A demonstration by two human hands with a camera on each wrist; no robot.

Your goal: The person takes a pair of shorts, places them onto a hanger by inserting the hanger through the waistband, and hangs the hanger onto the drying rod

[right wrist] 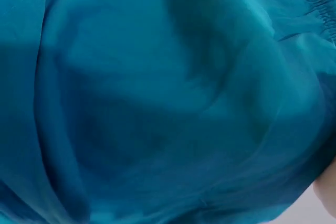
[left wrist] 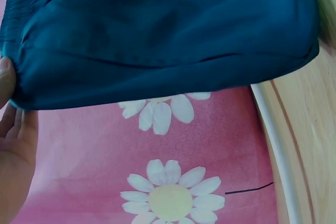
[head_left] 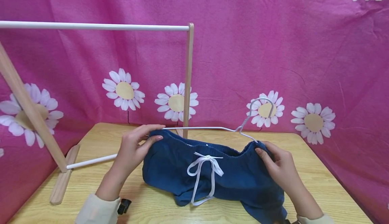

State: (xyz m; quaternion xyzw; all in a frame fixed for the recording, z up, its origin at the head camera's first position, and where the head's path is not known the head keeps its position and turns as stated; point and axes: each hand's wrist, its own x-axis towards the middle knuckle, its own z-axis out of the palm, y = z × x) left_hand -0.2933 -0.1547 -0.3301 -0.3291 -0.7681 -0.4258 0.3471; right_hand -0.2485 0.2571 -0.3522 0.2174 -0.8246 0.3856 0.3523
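Dark blue shorts (head_left: 231, 180) with an elastic waist and a white drawstring bow (head_left: 208, 163) are held up above the table. My left hand (head_left: 133, 148) pinches the waistband's left end, thumb in front; the left wrist view shows this hand (left wrist: 16, 145) at the edge of the cloth (left wrist: 168, 30). At the waistband's right end my right hand (head_left: 281, 165) grips the fabric. A white hanger (head_left: 206, 127) runs from my left fingers to the right end of the waist, its hook upward; both its ends are hidden. Blue cloth (right wrist: 157, 87) fills most of the right wrist view.
A rack with wooden posts (head_left: 187, 78) and a white top bar (head_left: 97, 25) stands at the left and back of the wooden table (head_left: 322, 170). Its lower white bar (head_left: 91, 161) is partly behind my left arm. A pink cloth (head_left: 231, 48) with daisies hangs behind.
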